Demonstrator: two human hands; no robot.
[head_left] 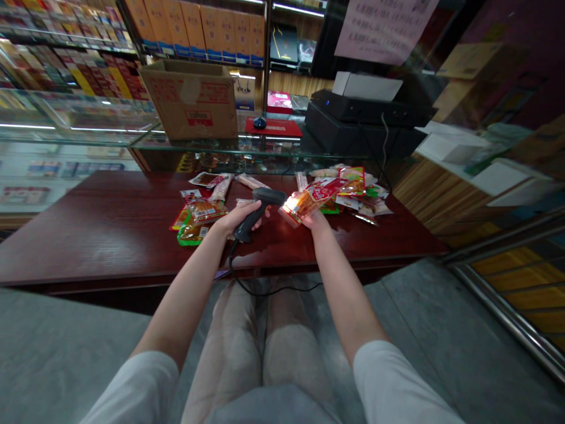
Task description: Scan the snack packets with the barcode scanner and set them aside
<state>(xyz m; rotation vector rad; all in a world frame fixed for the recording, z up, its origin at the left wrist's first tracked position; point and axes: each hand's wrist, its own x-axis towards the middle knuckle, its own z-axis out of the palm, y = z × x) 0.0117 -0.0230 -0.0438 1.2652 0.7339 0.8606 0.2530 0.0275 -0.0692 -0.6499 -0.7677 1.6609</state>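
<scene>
Our 2 arms reach forward over the table (88,235), elbows almost straight. Our left hand (238,218) is clenched around the grip of a barcode scanner (256,213), whose nose points right, just beside the packet (304,203). Our right hand (316,220) grasps that packet from below, holding it up, brightly lit by the scanner. More snack packets (362,197) lie scattered on the table just behind both hands.

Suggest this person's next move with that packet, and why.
Probably tilt the snack packet toward the black handheld barcode scanner: the right hand holds it close to the scanner in the left hand, and a reddish glow falls on it, though no barcode shows from here.
</scene>
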